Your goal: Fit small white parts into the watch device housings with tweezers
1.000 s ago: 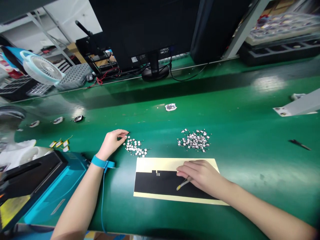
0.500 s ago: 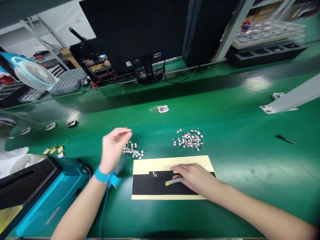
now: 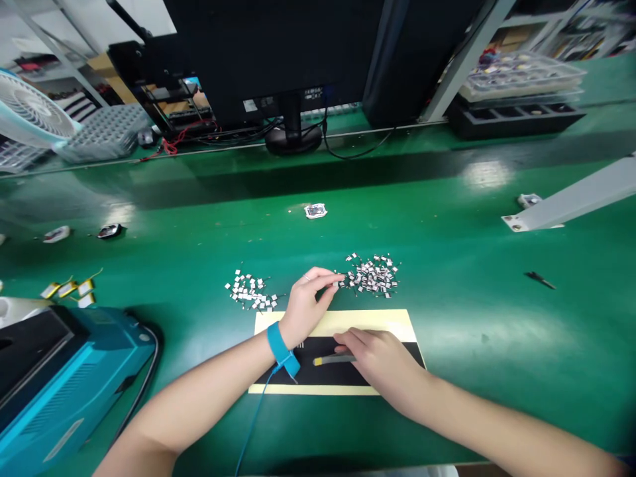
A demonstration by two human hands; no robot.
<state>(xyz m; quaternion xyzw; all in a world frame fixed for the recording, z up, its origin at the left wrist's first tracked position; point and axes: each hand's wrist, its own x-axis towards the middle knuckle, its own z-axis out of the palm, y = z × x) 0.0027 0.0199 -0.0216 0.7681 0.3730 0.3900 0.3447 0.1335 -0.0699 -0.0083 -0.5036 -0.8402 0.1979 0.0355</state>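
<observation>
My left hand (image 3: 311, 299), with a blue wrist strap (image 3: 281, 344), has its thumb and forefinger pinched on a small white component (image 3: 336, 284) at the left edge of the right pile of small parts (image 3: 373, 275). My right hand (image 3: 380, 358) is closed round a thin grey tool with a yellow tip (image 3: 318, 362), held low over the black strip (image 3: 318, 377) of a pale yellow sheet (image 3: 368, 320). A second pile of small white parts (image 3: 252, 291) lies to the left, behind the sheet.
A teal machine (image 3: 94, 377) stands at the left, near yellow-edged pieces (image 3: 68, 289). A white part (image 3: 315, 211) lies behind the piles, below a monitor (image 3: 278, 46). At the right are a black tool (image 3: 540, 279) and a slanted metal post (image 3: 581, 195).
My left hand has moved right, from above the left pile to the edge of the right pile. My right hand still holds the tool over the sheet. The view has shifted slightly.
</observation>
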